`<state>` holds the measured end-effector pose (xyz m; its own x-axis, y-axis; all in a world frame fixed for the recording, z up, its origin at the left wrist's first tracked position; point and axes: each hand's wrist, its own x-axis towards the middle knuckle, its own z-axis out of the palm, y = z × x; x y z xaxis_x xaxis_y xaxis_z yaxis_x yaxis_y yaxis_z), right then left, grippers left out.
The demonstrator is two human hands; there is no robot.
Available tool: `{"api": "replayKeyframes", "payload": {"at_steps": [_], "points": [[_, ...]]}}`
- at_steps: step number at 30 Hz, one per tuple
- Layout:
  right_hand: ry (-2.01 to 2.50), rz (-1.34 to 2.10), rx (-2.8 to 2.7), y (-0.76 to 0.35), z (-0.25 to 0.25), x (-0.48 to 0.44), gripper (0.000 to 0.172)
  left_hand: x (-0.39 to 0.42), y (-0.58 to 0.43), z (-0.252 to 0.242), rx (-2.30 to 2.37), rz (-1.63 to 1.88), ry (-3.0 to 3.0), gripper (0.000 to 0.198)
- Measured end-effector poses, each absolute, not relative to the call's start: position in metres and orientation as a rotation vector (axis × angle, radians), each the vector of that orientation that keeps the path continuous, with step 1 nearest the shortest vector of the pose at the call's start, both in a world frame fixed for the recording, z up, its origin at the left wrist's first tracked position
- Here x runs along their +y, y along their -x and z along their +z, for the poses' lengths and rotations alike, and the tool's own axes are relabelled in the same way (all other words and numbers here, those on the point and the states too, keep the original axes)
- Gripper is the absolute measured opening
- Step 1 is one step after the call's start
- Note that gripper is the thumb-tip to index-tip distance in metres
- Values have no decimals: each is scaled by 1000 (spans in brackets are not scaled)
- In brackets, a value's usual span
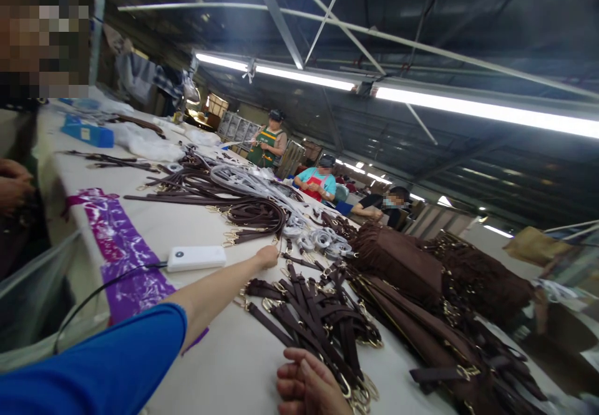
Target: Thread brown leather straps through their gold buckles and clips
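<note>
Workbench seen from the head camera. We mark the left hand, at the end of an outstretched arm in a blue sleeve, with its fingers curled shut at the near edge of the heap of dark brown straps. We cannot tell whether a strap lies inside the fist. The right hand rests at the lower edge, its fingers folded beside the gold buckles of the same heap; it is partly cut off, so we cannot tell its grip. The straps lie on the pale table between the two hands. Just beside the left wrist lies a white power bank with a black cable crossing a purple sheet. Its small dark mark is unreadable, as is the pale label on the blue box. Brown fringed bags lie beyond the straps.
</note>
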<state>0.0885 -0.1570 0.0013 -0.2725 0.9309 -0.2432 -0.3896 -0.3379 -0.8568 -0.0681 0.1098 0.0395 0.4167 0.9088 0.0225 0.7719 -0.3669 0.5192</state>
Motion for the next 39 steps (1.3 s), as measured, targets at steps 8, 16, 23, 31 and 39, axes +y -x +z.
{"api": "replayKeyframes", "payload": {"at_steps": [8, 16, 23, 31, 39], "points": [[940, 1746, -886, -82, 17, -168, 46, 66, 100, 44, 814, 595, -1662, 11], [945, 1611, -858, -79, 16, -171, 47, 2, 90, 44, 551, 587, -1339, 26], [997, 1450, -826, -68, 21, -168, 55, -46, 72, 33, 494, 535, -1262, 25], [1215, 1293, -1042, -74, 16, -166, 43, -48, 65, 24, 547, 563, -1030, 32], [1326, 503, -1446, -88, 28, -169, 31, -42, 71, 30, 494, 574, -871, 35]]}}
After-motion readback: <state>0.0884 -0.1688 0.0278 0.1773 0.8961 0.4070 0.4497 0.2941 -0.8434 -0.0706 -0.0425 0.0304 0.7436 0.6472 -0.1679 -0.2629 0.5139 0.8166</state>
